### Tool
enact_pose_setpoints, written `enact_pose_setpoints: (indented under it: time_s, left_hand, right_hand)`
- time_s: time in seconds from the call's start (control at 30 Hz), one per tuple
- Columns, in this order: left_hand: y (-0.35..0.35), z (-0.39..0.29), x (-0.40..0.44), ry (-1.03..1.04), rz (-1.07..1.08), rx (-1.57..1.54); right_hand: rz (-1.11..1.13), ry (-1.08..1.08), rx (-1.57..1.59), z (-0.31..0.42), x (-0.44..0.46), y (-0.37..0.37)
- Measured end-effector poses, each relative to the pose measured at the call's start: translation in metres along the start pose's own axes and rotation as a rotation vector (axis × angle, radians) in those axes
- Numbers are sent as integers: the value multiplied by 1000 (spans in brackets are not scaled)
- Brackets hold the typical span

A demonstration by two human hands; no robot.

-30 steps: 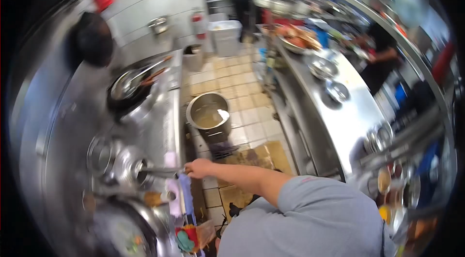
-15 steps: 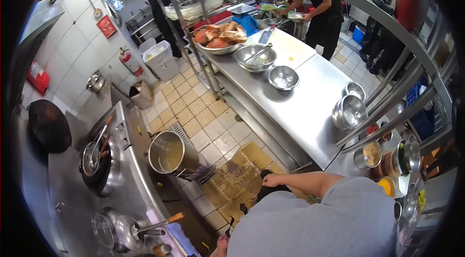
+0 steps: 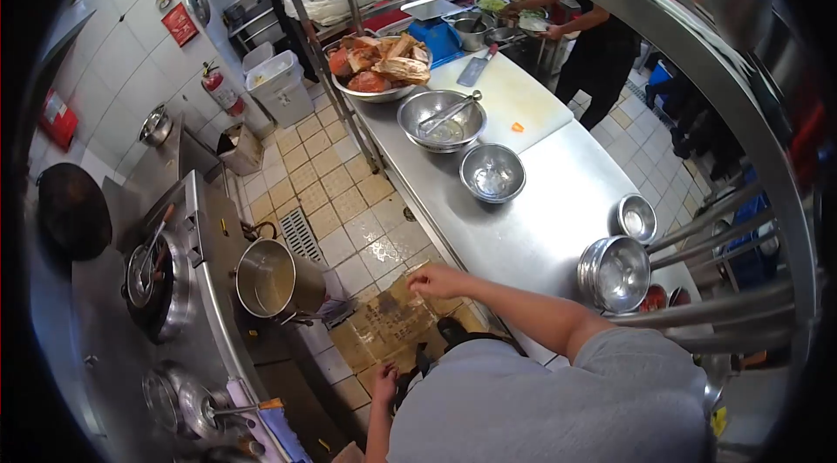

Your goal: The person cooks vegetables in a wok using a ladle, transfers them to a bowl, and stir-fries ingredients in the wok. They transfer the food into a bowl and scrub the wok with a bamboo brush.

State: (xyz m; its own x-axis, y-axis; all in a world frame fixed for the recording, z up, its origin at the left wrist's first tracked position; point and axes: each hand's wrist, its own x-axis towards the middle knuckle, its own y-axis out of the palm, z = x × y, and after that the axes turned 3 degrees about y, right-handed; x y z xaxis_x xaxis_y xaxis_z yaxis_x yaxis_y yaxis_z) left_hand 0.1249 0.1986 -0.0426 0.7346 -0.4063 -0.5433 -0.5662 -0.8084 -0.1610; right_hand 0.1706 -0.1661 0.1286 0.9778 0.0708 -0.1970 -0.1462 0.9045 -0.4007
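Observation:
My right hand hangs in the air over the floor, beside the near edge of the steel worktable. Nothing shows in its loosely bent fingers. Low at my other side is my left hand, small in view, its fingers loosely bent and apparently bare. It is close to the stove counter side. On the worktable, nearest my right hand, stand a small steel bowl and a larger steel bowl with a ladle-like utensil lying in it.
A bowl of large orange-brown chunks, a cleaver and stacked steel bowls sit on the worktable. A tall stockpot stands by the stove. Flattened cardboard covers the floor. Another person works behind the table.
I have moved forward along the worktable, and its bowls appear closer. My right arm has swung forward and out. My left hand has come further into view.

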Motion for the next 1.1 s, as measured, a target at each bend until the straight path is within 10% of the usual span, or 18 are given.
enact_pose_setpoints:
  time_s: [0.2, 0.27, 0.33, 0.43, 0.6, 0.73, 0.8, 1.1]
  left_hand:
    - [-9, 73, -45, -173, -156, 216]
    - [-20, 108, -85, 147, -223, 522]
    - [-28, 152, -109, -401, -382, 619]
    - [-35, 135, -152, -421, -345, 222]
    - [-26, 105, -181, -614, -429, -815]
    - [3, 77, -163, -433, -319, -88]
    - [15, 105, -151, 33, -247, 451]
    - [25, 3, -144, 18, -123, 354]
  right_hand:
    - [-299, -57, 70, 27, 11, -93]
    - [-555, 65, 52, 18, 10, -141]
    - [-859, 87, 93, -44, 20, -194]
    - [-1200, 257, -132, -107, 14, -255]
    - [-1053, 489, -645, -167, 7, -279]
    - [-815, 676, -724, -141, 7, -283]
    - [-774, 666, -708, -145, 9, -294]
    - [-699, 637, -685, -172, 14, -305]
